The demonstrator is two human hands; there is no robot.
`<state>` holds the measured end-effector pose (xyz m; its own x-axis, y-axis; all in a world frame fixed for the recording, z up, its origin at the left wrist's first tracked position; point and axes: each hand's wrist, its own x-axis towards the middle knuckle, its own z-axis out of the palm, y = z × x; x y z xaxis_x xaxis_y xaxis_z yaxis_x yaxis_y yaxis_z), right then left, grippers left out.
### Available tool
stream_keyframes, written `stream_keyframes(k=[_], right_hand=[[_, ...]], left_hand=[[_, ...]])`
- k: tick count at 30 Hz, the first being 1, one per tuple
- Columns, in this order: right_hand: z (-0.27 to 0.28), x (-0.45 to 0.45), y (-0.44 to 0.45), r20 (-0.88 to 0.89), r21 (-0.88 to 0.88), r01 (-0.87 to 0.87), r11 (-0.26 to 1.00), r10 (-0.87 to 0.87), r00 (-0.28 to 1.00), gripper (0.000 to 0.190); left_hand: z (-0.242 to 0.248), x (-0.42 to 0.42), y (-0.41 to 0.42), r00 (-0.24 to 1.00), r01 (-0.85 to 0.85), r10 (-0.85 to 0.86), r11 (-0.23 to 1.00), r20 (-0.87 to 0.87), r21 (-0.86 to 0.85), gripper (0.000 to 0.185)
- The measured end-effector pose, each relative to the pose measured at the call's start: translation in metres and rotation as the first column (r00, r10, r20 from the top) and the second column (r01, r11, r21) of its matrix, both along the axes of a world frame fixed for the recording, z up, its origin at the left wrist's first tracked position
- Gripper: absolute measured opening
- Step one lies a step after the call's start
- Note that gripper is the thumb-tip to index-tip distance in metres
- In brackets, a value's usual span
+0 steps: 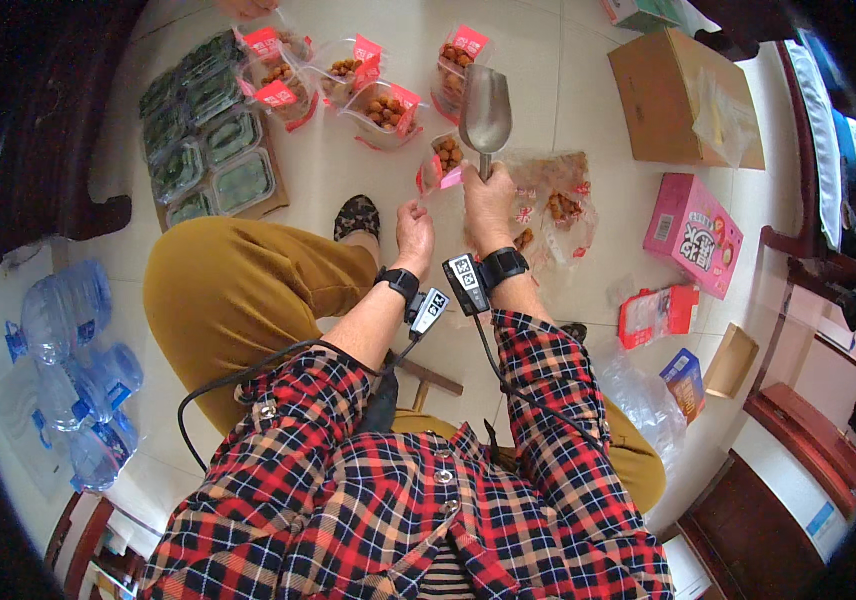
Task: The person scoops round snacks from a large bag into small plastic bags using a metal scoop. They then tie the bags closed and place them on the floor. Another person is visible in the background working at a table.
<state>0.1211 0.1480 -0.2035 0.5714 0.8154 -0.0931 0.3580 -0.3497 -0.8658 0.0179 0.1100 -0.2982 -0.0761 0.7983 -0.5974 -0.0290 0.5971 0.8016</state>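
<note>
My right hand point(488, 202) grips the handle of a metal scoop point(486, 109), whose bowl points away from me. My left hand point(414, 231) has its fingers closed at the lower edge of a small clear pouch point(443, 156) holding round brown pieces. Beyond, more clear pouches with red printed parts stand upright with brown pieces inside, among them an open-topped one point(385, 112) and one behind the scoop point(452, 71). Right of my right hand, a large transparent bag point(570, 176) lies flat with a few brown clusters in it.
Stacked clear tubs point(244, 180) with dark green contents stand at the left. Empty blue-tinted water bottles point(71, 337) lie lower left. A cardboard box point(668, 105), a pink carton point(694, 232), a red packet point(657, 315) and a plastic bag point(642, 397) are on the right. Another person's hand point(248, 7) shows at the top.
</note>
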Motion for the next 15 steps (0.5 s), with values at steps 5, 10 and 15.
stream_keyframes(k=[5, 10, 15], right_hand=[[0.008, 0.01, -0.013, -0.008, -0.045, 0.006, 0.999, -0.006, 1.0, 0.04], [-0.003, 0.057, -0.08, -0.151, 0.027, 0.174, 0.984, -0.168, 0.974, 0.038], [-0.039, 0.093, -0.173, 0.167, -0.368, 0.345, 0.863, -0.303, 0.938, 0.046]], left_hand=[[-0.021, 0.002, -0.001, 0.998, 0.044, -0.041, 0.998, -0.049, 0.054, 0.039], [-0.026, 0.003, -0.005, 0.988, 0.099, -0.111, 0.989, -0.111, -0.107, 0.037], [-0.015, 0.007, -0.01, 0.851, 0.494, -0.499, 0.866, -0.164, -0.07, 0.042]])
